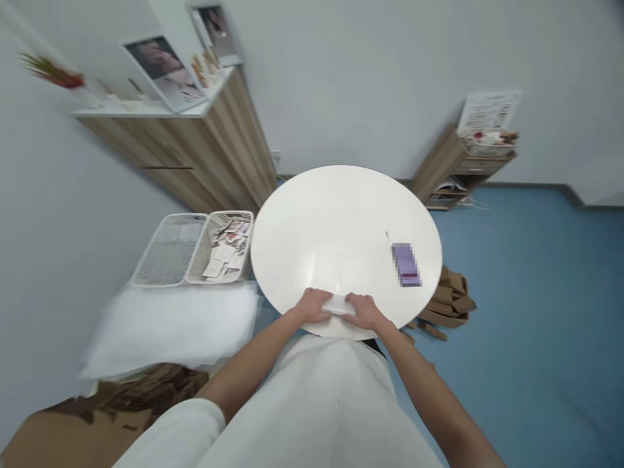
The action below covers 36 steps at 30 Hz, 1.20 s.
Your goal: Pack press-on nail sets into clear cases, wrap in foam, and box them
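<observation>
A small white oblong piece [338, 305], perhaps folded or rolled sheet, lies at the near edge of the round white table [331, 214]. My left hand [313, 305] grips its left end, and my right hand [363, 311] grips the right end. Both hands have their thumbs on the near side and fingers on the far side. What the piece is made of cannot be made out. To the right of my right hand lies a blurred-out purple rectangular thing [406, 265], with a small thin item [387, 235] just beyond it.
Left of the table stand a white basket of printed cards [225, 253] and a second white basket [168, 253]. White sheets [180, 322] are stacked nearer me, above brown cardboard [82, 429]. More folded cardboard [448, 299] lies on the floor at right. A cabinet [238, 136] and small shelf [443, 162] stand behind.
</observation>
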### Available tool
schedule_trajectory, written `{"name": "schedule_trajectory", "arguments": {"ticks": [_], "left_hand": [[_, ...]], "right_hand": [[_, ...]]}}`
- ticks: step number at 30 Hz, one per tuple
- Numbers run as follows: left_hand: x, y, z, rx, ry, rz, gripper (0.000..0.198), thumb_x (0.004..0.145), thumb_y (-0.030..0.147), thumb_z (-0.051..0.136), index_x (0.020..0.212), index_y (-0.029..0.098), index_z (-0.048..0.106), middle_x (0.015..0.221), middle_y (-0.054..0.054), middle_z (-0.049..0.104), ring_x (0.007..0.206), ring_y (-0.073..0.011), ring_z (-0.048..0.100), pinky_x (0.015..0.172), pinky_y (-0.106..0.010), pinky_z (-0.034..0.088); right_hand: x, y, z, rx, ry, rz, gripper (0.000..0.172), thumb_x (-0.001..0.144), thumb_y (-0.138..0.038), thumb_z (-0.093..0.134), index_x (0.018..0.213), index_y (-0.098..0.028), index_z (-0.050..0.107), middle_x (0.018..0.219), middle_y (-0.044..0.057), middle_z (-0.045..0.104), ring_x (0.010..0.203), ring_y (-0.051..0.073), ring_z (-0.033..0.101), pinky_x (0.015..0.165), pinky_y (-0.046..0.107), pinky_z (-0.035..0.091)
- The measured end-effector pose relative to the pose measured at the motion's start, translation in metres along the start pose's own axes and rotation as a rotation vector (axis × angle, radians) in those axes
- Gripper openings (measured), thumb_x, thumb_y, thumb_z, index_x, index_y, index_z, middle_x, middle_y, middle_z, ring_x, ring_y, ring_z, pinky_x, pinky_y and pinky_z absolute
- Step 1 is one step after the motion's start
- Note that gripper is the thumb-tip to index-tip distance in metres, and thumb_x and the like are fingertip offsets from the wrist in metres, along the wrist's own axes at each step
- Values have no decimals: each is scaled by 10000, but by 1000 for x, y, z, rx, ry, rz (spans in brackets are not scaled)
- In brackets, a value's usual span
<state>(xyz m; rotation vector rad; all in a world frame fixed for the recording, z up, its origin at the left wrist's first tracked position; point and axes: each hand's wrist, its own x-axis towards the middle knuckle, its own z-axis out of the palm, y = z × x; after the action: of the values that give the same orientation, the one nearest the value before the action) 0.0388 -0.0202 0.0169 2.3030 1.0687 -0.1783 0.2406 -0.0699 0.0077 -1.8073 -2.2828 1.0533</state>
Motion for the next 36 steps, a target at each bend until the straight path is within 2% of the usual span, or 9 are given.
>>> {"name": "schedule_trajectory", "arguments": {"ticks": [4, 8, 16, 20, 23, 27, 31, 34, 36], "left_hand": [[10, -16, -13, -248, -2, -29, 426, 739, 431, 468, 1109, 230, 533, 1135, -41, 578, 1024, -227, 519, 865, -307, 364], [19, -34, -21, -376, 49, -137, 308, 740, 429, 467, 894, 197, 598, 885, -37, 636, 811, -201, 572, 692, -275, 412], [34, -55, -4, -315, 170, -389, 210, 753, 350, 450, 668, 172, 522, 640, -13, 546, 621, -163, 522, 546, -252, 357], [34, -53, 2, -243, 157, -465, 155, 763, 301, 443, 718, 177, 523, 677, -34, 556, 684, -185, 536, 581, -267, 370], [30, -44, 5, -168, 206, -489, 233, 767, 272, 445, 964, 168, 517, 887, -80, 588, 841, -215, 545, 676, -300, 402], [23, -24, 13, 55, 426, -344, 539, 766, 229, 451, 1280, 165, 301, 1283, -133, 397, 1159, -267, 377, 899, -384, 338], [24, -6, 24, 171, 277, -10, 476, 782, 209, 442, 1251, 248, 369, 1312, -80, 381, 1169, -253, 365, 923, -382, 323], [30, -2, 31, 224, 189, -10, 453, 784, 179, 430, 1230, 253, 397, 1276, -84, 416, 1074, -241, 437, 834, -362, 378], [33, -4, 33, 251, 171, -30, 465, 785, 161, 420, 1238, 262, 386, 1275, -82, 414, 1041, -235, 451, 810, -358, 382]], "right_hand": [[11, 4, -17, 168, 24, 81, 338, 773, -467, 457, 1000, -237, 555, 1060, 53, 604, 955, 224, 537, 850, 356, 324], [24, 15, -19, 389, 101, 214, 362, 804, -489, 388, 936, -219, 590, 1031, 63, 618, 947, 218, 548, 797, 328, 384], [35, 37, 1, 581, 396, 415, 291, 719, -398, 508, 938, -219, 576, 976, 37, 617, 905, 192, 557, 794, 320, 414], [38, 43, 10, 579, 445, 501, 333, 728, -374, 476, 1009, -209, 544, 960, 52, 593, 903, 206, 545, 792, 345, 420], [36, 42, 20, 588, 567, 518, 404, 726, -372, 485, 1087, -190, 502, 1046, 83, 552, 999, 220, 507, 857, 357, 402], [27, 32, 33, 581, 681, 518, 543, 715, -354, 504, 1206, -146, 405, 1182, 133, 464, 1116, 241, 429, 952, 382, 340], [24, 21, 35, 727, 613, 607, 693, 671, -348, 549, 1292, -172, 295, 1236, 124, 429, 1150, 246, 421, 944, 372, 362], [26, 17, 26, 856, 574, 702, 705, 621, -336, 600, 1258, -179, 344, 1186, 124, 489, 1083, 252, 486, 885, 365, 409], [28, 16, 19, 945, 511, 686, 561, 605, -328, 612, 1129, -183, 470, 1071, 105, 570, 954, 237, 555, 793, 348, 451]]}}
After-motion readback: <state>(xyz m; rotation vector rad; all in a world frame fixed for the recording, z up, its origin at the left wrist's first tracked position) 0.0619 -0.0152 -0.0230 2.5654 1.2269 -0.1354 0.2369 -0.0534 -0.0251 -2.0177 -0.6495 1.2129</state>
